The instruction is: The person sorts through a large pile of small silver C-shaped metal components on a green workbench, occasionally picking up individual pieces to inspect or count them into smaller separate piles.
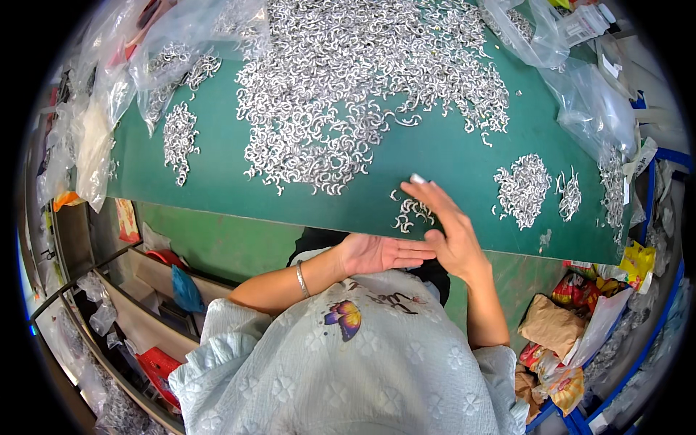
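My left hand [373,253] lies palm up just below the table's near edge, fingers stretched out and nothing visible in the palm. Above it, my right hand [455,235] is held on edge at the table's rim, its fingers extended and one tip white. A few small curved silver metal pieces [412,213] lie beside the right hand's fingers, close to the edge. A large heap of the same curved pieces [312,123] spreads over the green tabletop [217,152] farther back.
Smaller piles sit at the left [180,141] and right [523,190], with a thin cluster [569,194] alongside. Clear plastic bags [591,101] rest on the right side, more bags [94,145] on the left. A white bottle [586,25] lies at the far right. Snack packets [576,290] are stacked below right.
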### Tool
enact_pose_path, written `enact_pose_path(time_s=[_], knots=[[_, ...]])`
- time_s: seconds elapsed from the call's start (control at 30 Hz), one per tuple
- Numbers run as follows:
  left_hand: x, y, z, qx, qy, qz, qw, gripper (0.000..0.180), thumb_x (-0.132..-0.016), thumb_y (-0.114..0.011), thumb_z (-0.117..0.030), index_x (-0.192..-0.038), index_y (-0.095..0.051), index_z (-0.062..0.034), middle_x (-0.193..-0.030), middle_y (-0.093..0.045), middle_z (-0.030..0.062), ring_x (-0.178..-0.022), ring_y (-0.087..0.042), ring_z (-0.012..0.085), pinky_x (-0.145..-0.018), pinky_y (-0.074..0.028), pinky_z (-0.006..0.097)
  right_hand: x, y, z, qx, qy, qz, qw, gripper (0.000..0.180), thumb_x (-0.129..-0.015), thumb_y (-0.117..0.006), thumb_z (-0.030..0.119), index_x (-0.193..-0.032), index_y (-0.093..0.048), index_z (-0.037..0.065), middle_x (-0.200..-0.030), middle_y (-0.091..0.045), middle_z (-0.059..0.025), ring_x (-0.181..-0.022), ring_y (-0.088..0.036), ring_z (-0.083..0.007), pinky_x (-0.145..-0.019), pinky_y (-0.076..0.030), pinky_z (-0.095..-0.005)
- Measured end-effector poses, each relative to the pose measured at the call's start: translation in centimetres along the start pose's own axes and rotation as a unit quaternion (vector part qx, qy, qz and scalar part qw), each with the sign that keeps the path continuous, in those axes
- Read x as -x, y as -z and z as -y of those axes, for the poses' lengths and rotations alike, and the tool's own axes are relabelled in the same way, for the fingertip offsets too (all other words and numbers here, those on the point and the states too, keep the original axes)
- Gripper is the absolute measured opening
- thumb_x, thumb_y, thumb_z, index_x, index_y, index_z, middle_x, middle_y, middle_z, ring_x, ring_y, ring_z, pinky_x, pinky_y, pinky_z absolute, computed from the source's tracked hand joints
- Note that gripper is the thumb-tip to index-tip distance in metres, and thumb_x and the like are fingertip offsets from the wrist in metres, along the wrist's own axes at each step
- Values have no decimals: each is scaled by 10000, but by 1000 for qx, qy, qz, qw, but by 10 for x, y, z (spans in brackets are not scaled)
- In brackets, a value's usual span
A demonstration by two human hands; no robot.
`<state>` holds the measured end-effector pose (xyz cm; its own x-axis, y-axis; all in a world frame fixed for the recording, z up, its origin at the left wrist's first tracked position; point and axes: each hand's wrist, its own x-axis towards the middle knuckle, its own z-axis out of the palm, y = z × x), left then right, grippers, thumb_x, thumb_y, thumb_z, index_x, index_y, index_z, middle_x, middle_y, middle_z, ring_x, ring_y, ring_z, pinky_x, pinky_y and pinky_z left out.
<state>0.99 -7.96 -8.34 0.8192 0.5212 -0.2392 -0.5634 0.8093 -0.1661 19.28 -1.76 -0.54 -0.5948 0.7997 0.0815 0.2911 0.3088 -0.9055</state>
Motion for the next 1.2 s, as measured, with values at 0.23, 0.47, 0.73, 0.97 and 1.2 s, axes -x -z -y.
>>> enact_pose_path(time_s=[0.23,0.47,0.73,0.97,1.2], knots=[[2,1,-4,12,34,31,999,745,-1009,-258,-578,-1495,-278,-14,-1497,-291,335,-1407,-325,412,-1153,-314,475,3,-2,1,-27,-34,-30,999,589,-1032,-373,392,-1446,-358,-27,-1345,-573,-204,-1305,-503,-353,-1137,-288,-463],[-1,-8,-3,-27,24,12,999,788,-987,-299,-604,-1514,-251,-20,-1508,-266,339,-1426,-283,420,-1170,-266,484,22,-3,1,43,-43,-129,990,504,-1051,-367,299,-1431,-374,-32,-1265,-635,-173,-1264,-539,-346,-1108,-329,-463],[-1,-7,-3,-42,28,17,999,825,-966,-320,-628,-1515,-245,-18,-1526,-249,320,-1437,-270,401,-1178,-249,475,41,-8,10,37,-77,-163,983,472,-1053,-352,219,-1459,-335,-21,-1327,-584,-211,-1286,-524,-328,-1071,-380,-393],[0,-9,-4,-70,29,15,997,836,-966,-316,-632,-1518,-232,-9,-1524,-255,320,-1434,-276,404,-1176,-254,465,44,-2,3,128,-61,-206,968,441,-967,-487,59,-1394,-431,-35,-1287,-615,-203,-1276,-533,-342,-1107,-330,-475],[-2,-4,-3,-70,32,29,997,803,-974,-312,-619,-1514,-258,-27,-1519,-262,322,-1431,-283,405,-1176,-251,478,42,-7,3,193,-46,-171,965,453,-945,-501,38,-1387,-441,-44,-1311,-598,-199,-1305,-496,-363,-1124,-299,-507]])
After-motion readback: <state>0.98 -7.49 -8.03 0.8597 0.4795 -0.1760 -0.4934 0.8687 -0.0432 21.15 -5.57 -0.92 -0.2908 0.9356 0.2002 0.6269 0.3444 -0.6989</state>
